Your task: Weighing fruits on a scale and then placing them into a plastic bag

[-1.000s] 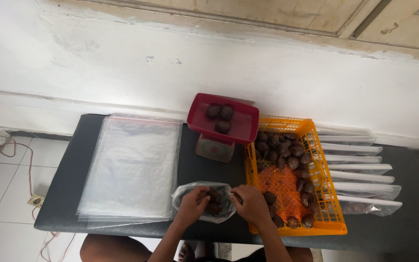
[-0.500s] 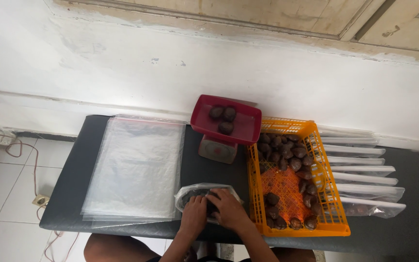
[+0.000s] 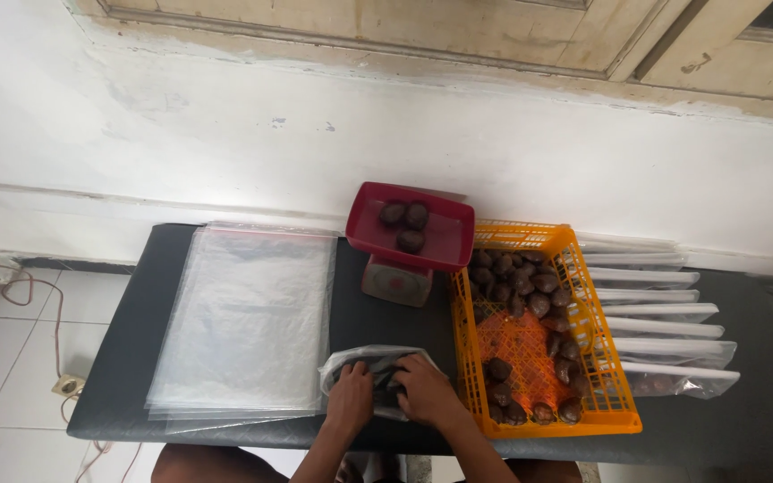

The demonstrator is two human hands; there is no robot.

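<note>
Along the left of the dark counter (image 3: 127, 358), a stack of clear plastic bags (image 3: 248, 317) is lying flat and squared up, its near edge hanging slightly over the counter's front, so a fresh sheet is sitting close to the person. Just right of that stack, at the near edge, a small clear bag (image 3: 376, 376) holding dark brown fruits is resting on the counter with both hands on it. The left hand (image 3: 351, 400) is pressing down on the bag's left part, its grip closed on the plastic, likely to keep the bag from sliding. The right hand (image 3: 422, 391) is lying over the bag's right part, fingers curled onto it; I cannot tell whether those fingers are pinching the plastic or only pressing on it.

Behind the bag, a red scale (image 3: 400, 268) is standing with three fruits in its tray (image 3: 445, 246). Beside it to the right, an orange basket (image 3: 615, 358) is holding more of the same fruits, close to the right hand. Farther right, filled bags (image 3: 664, 344) are lying in an overlapping row, kept apart from the unused ones.
</note>
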